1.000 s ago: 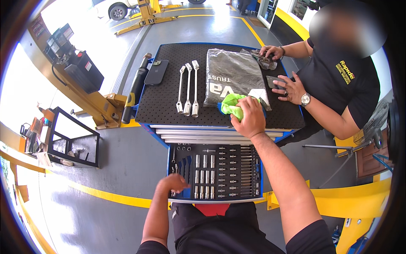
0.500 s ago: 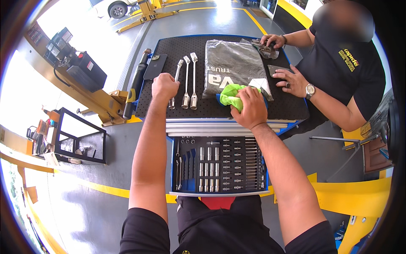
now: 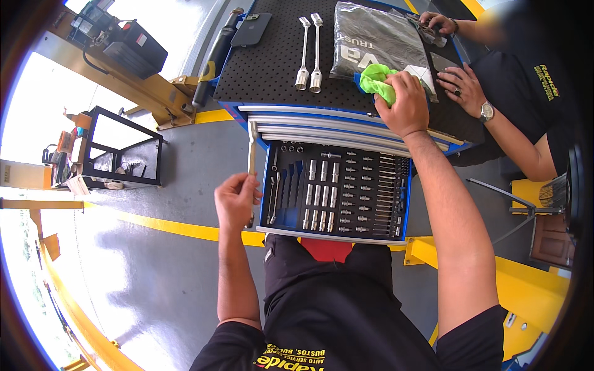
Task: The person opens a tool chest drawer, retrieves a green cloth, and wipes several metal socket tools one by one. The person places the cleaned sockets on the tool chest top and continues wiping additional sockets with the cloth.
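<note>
My left hand [image 3: 235, 201] is closed around a silver flex-head socket wrench [image 3: 252, 151], held upright beside the left edge of the open drawer [image 3: 291, 219]. My right hand [image 3: 405, 105] grips a bright green cloth [image 3: 377, 83] at the front edge of the tool cabinet's black perforated top [image 3: 272, 74]. Some blue shows beside the cloth. Two similar socket wrenches, one [image 3: 302, 55] left of the other [image 3: 317, 55], lie side by side on the top. Just beyond the cloth is a dark garment in a clear plastic bag [image 3: 377, 40].
Sockets [image 3: 318, 195], bits and small wrenches fill the drawer. A phone [image 3: 252, 29] and a long black-and-yellow tool [image 3: 216, 59] lie at the top's left. At the right, a co-worker's hands [image 3: 461, 86] rest on the top. A yellow lift arm [image 3: 495, 272] stands lower right.
My left hand has lifted one socket wrench off the cabinet top and brought it down toward me, beside the drawer. My right hand still holds the green cloth; the view has shifted.
</note>
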{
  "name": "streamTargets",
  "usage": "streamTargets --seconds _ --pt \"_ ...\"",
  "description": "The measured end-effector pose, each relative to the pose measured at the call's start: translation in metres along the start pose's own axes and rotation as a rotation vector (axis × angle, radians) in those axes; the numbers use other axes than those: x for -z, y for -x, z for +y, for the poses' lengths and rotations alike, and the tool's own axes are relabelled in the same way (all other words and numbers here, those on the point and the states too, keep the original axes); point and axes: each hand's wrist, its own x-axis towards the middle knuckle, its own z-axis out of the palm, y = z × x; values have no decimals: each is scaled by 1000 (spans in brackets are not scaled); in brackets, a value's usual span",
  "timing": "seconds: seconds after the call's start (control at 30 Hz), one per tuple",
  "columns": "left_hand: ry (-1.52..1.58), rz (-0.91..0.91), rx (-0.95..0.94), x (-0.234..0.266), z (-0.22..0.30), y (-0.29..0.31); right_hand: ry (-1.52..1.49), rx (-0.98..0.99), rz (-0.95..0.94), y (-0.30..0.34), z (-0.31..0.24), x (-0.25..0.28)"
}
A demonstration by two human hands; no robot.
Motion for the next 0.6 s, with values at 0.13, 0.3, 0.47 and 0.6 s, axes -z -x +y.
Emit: streamTargets --seconds 0.13,0.3,0.47,0.6 --pt "-388 22 -48 -26 -126 15 32 32 -3 -5 -6 0" --pt "-839 -6 4 -66 -229 -10 10 68 -14 -8 -11 1" --pt "-971 -93 108 -75 -259 -19 49 82 -13 -5 -8 1" --pt "-1017 -108 55 -76 -263 -19 30 81 -14 -4 -10 1"
